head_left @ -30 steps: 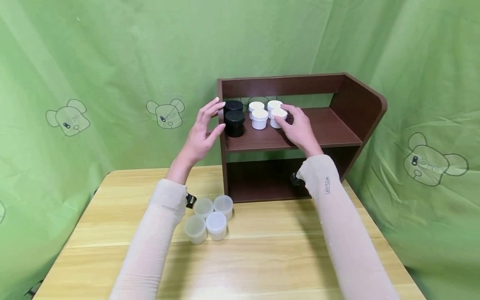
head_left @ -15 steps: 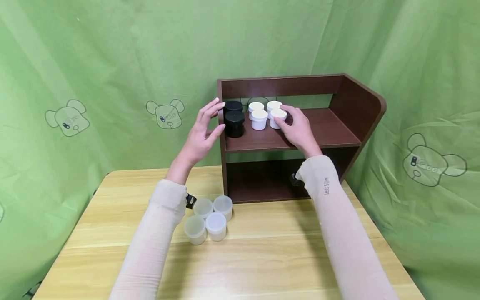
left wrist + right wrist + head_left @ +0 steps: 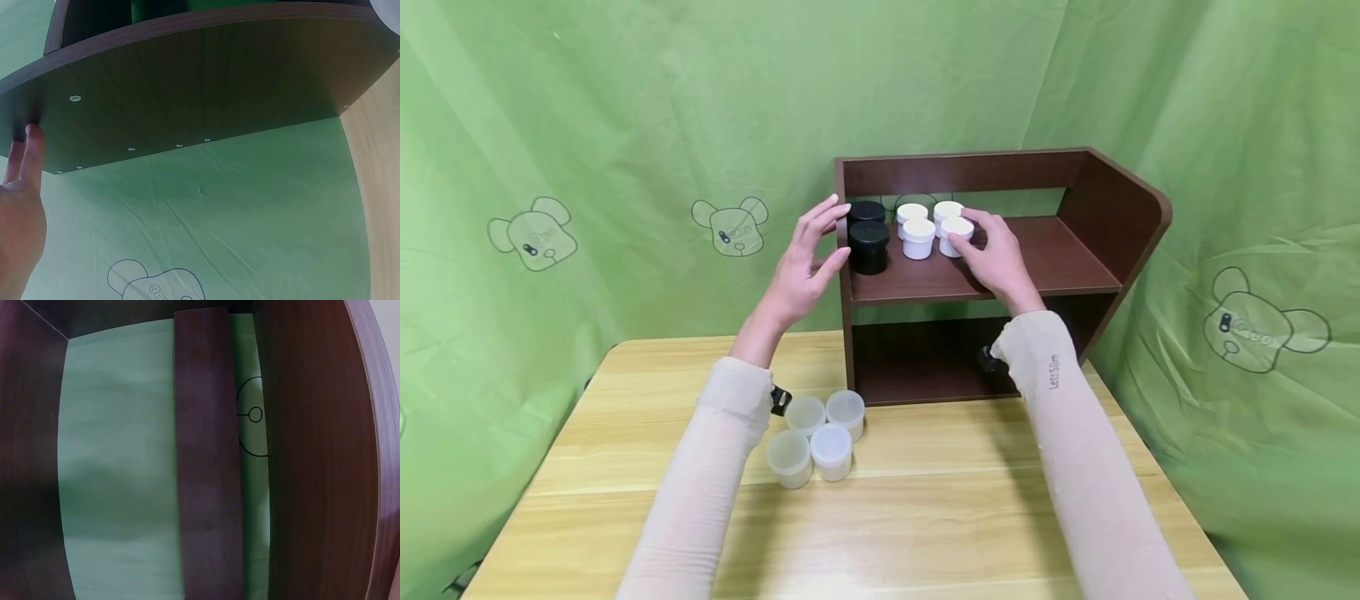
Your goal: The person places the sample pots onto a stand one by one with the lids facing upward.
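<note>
My right hand (image 3: 997, 260) holds a small white lidded jar (image 3: 953, 242) on the upper shelf board, its thumb on the front and a finger at the far side. A second white jar (image 3: 917, 243) stands to its left, with two more white jars behind. Two black lidded jars (image 3: 869, 250) stand one behind the other at the shelf's left end. My left hand (image 3: 797, 279) rests fairly straight fingers against the side panel (image 3: 187, 81) of the brown shelf; its thumb is near the front black jar. The right wrist view shows the lower compartment, not the held jar.
Several translucent tubs (image 3: 831, 454) stand in a cluster on the wooden table (image 3: 925, 517), in front of the shelf's left corner. The shelf's right side panel (image 3: 1112, 212) rises beyond my right hand. A green curtain (image 3: 700, 100) surrounds the table.
</note>
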`<state>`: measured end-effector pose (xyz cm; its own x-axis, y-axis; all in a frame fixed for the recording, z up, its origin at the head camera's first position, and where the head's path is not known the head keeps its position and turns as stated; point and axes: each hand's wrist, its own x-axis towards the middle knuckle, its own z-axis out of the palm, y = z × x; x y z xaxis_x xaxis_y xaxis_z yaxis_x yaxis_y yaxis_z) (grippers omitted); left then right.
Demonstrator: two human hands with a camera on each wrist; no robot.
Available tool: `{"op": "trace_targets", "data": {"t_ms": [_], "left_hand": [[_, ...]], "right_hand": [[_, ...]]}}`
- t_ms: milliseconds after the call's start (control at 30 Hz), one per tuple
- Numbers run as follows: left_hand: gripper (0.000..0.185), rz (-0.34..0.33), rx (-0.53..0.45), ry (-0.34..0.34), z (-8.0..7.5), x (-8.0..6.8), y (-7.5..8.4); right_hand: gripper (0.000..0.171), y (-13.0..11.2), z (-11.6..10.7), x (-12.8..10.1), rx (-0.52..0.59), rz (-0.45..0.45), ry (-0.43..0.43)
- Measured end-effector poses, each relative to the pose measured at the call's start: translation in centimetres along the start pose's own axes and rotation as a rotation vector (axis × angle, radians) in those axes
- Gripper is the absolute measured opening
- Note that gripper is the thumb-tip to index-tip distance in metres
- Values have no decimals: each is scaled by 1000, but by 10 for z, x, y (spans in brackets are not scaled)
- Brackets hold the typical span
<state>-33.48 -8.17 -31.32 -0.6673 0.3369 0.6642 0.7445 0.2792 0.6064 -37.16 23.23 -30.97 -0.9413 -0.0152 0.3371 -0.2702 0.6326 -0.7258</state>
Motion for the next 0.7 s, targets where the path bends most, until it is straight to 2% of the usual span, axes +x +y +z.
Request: {"op": "trace_targets", "data": {"t_ms": [167, 400, 700], "left_hand": [[53, 7, 9, 1, -1, 2, -10], [51, 5, -2, -10, -3, 1, -10], [52, -2, -23, -12, -5, 3, -10]], "right_hand": [[58, 0, 1, -1, 35, -5, 32], [54, 1, 2, -3, 52, -36, 131], [54, 1, 5, -1, 106, -91, 190]]}}
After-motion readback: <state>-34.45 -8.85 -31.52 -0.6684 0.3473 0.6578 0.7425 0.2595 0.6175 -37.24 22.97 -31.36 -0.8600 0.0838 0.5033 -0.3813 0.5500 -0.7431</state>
